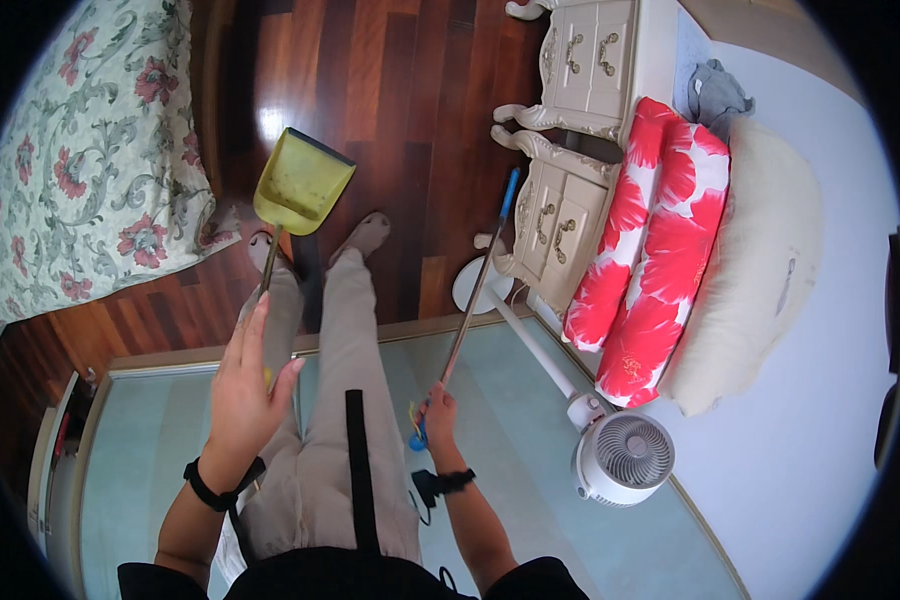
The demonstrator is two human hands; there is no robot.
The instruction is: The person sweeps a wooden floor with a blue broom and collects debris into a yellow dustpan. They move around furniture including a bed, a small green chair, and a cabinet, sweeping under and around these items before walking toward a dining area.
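A yellow long-handled dustpan (305, 182) hangs over the wooden floor in front of my feet, some dirt in its pan. My left hand (247, 375) is at the dustpan's metal handle, fingers fairly straight; the palm side is hidden, so its grip on the handle cannot be made out. In my right hand (440, 416) is a long thin metal pole (471, 315), gripped near its blue lower end. The pole's far end has a blue part beside the cream cabinets; whether it bears a broom head cannot be told.
Two cream cabinets (562, 217) stand at the right, with red-and-white rolled bedding (667, 262) and a beige pillow (757, 277) on top. A white standing fan (622, 457) is at lower right. A floral-covered bed (97, 165) lies left. Frosted glass doors (495, 390) are behind me.
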